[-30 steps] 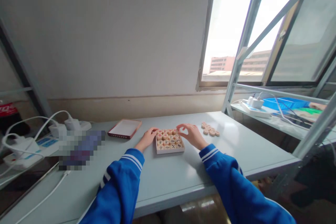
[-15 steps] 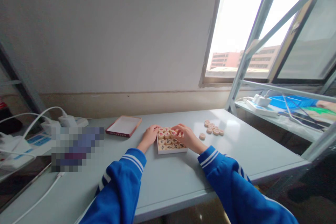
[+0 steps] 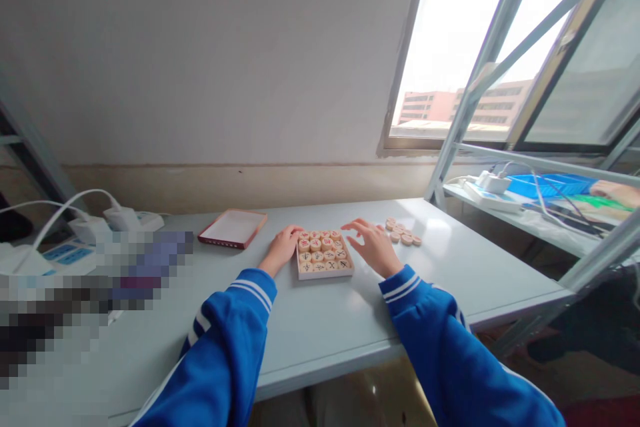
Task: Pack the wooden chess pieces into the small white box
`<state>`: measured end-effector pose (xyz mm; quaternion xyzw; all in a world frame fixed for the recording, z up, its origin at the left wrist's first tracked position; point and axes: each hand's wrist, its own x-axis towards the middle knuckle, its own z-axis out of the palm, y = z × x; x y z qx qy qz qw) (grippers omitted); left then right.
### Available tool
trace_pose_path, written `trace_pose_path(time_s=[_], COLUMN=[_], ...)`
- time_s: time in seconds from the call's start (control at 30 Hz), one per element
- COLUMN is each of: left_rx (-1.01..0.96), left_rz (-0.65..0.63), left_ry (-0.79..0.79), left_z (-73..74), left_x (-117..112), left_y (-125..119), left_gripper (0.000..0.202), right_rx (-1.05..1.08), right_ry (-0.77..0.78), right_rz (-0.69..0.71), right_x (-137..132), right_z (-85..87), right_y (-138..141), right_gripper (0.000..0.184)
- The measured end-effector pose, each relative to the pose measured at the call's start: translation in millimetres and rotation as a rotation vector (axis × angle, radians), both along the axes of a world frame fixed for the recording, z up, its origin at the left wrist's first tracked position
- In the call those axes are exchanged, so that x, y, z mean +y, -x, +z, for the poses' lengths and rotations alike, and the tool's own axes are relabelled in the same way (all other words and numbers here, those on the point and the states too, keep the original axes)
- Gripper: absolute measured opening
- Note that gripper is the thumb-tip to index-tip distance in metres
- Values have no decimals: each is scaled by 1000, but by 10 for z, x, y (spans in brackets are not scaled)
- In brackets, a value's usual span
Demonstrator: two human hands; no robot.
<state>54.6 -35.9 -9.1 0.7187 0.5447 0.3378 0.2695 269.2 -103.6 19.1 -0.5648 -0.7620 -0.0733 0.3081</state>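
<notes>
A shallow white box holds rows of round wooden Chinese chess pieces. Red characters mark the pieces in the back rows, black ones those in front. Along the box's left side, my left hand grips its edge near the back corner, fingertips partly hidden. Just off the right side of the box hovers my right hand, fingers apart and nothing in them. Beyond that hand, several more pieces lie loose on the table, their markings too faint to read.
The red-edged box lid lies upturned at the back left. Power strips with white chargers and cables occupy the left side, near a pixelated patch. A metal frame post rises at the table's right, beside a shelf with a blue basket.
My right hand has moved off the pieces in the box to the right, and its fingers have spread. My left hand stays at the box's left edge. The view has shifted slightly.
</notes>
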Motion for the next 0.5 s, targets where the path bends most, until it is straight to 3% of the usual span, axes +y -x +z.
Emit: trace_pose_path(time_s=[0.07,0.13,0.27,0.5], left_rx=[1,-4,-19,-73], left_rz=[-7,-11,-8,27], left_ry=[5,11,21,51], left_z=[0,2,14,46], left_x=[-2,-2,-3,-8], left_y=[-1,-5,-16,6], left_gripper=[27,28,28,32], right_rx=[-65,-69,-24,146], right_ry=[-61,-2,165,184], right_rz=[-239,-378,-216,-12], right_x=[-59,-77,-23,-22], right_z=[-25,-94,-217,-186], right_y=[-249,-504,-769,-616], right_gripper=[20,19,18,19])
